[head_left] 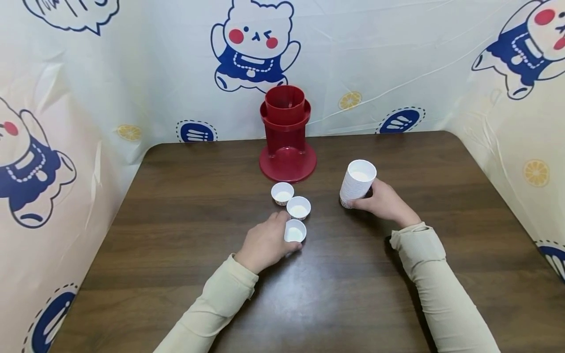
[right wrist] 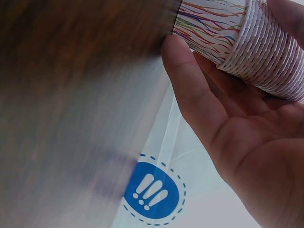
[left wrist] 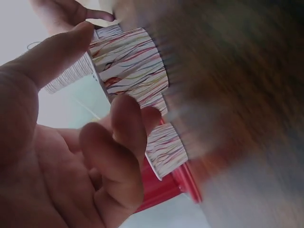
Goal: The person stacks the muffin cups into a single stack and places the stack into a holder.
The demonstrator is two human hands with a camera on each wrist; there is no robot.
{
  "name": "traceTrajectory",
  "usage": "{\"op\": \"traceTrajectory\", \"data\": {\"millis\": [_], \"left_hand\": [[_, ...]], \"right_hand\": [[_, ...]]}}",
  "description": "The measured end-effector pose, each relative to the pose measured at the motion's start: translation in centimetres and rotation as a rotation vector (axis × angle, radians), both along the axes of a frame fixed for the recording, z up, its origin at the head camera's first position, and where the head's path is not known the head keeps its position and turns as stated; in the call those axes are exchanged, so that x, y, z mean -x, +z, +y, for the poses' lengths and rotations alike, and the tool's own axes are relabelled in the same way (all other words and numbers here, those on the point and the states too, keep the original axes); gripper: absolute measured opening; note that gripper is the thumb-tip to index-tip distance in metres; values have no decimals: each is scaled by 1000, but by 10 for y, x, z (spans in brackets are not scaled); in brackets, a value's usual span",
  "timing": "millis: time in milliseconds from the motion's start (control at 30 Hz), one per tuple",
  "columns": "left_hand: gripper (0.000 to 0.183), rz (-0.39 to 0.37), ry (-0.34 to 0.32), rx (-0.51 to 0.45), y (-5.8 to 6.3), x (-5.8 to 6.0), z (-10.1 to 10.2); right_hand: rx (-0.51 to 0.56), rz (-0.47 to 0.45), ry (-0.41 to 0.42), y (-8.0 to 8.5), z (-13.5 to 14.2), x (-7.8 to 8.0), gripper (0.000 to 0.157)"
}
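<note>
Three small white paper cups stand in a slanting row on the table: a far cup (head_left: 282,194), a middle cup (head_left: 298,209) and a near cup (head_left: 295,231). My left hand (head_left: 266,240) pinches the near cup, thumb on the near side and fingers on the far side. In the left wrist view this cup (left wrist: 130,64) has thin coloured wavy lines on its side. My right hand (head_left: 385,202) grips a tall stack of nested paper cups (head_left: 358,179) low on its side. The same wavy print shows on the lowest cup (right wrist: 209,28) in the right wrist view.
A red stand (head_left: 288,164) with a round base and an open tube on top stands at the back middle, just behind the far cup. The brown wooden table (head_left: 176,235) ends against a cartoon-printed curtain (head_left: 167,63) at the back and sides.
</note>
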State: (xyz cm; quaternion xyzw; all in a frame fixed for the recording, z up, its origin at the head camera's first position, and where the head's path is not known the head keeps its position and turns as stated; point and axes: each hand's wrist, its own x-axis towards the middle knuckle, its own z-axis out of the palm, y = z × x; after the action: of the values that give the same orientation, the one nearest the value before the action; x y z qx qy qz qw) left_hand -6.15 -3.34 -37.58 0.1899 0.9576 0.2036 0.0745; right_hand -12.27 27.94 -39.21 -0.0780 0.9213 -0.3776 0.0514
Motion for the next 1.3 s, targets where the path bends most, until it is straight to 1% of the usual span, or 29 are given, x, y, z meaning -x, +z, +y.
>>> {"op": "traceTrajectory", "data": {"millis": [67,100,167,233,300,367,433,533,700,767,900,1000,1167,1300], "left_hand": [[57,-25,-39,-14,0,1,-2],[57,-41,-71,-20,0,2,-3],[58,-82,-156,-35,0,3,-5],[60,-137,-252,-59,-2,4,-8],[60,-194,-334,-88,-3,4,-9],[58,-233,-387,-131,-5,4,-11],[56,-245,-410,-178,-5,5,-12],[53,-227,-403,-233,-2,8,-14],[56,-171,-358,-313,12,18,-19],[59,-172,-338,-359,18,23,-21],[67,-197,-292,-447,31,36,-19],[67,-206,-265,-519,37,46,-13],[66,-183,-241,-666,42,63,5],[66,-136,-206,-717,46,74,23]], "right_hand": [[-3,-1,0,0,0,0,64],[-3,-2,-1,1,0,0,64],[-2,-5,-1,1,0,0,64],[1,-7,-1,1,0,-1,64],[2,-5,-1,1,0,-1,64],[3,-2,-1,1,0,-1,63],[3,-1,-1,1,0,-1,63],[2,-2,0,1,0,-1,64],[0,-6,0,1,-1,0,66],[1,-6,-2,1,-1,-1,66],[1,-6,-4,1,0,-1,65],[0,-10,-7,1,1,-2,66],[1,-14,-8,0,1,-1,68],[12,-9,-6,-1,0,0,66]]}}
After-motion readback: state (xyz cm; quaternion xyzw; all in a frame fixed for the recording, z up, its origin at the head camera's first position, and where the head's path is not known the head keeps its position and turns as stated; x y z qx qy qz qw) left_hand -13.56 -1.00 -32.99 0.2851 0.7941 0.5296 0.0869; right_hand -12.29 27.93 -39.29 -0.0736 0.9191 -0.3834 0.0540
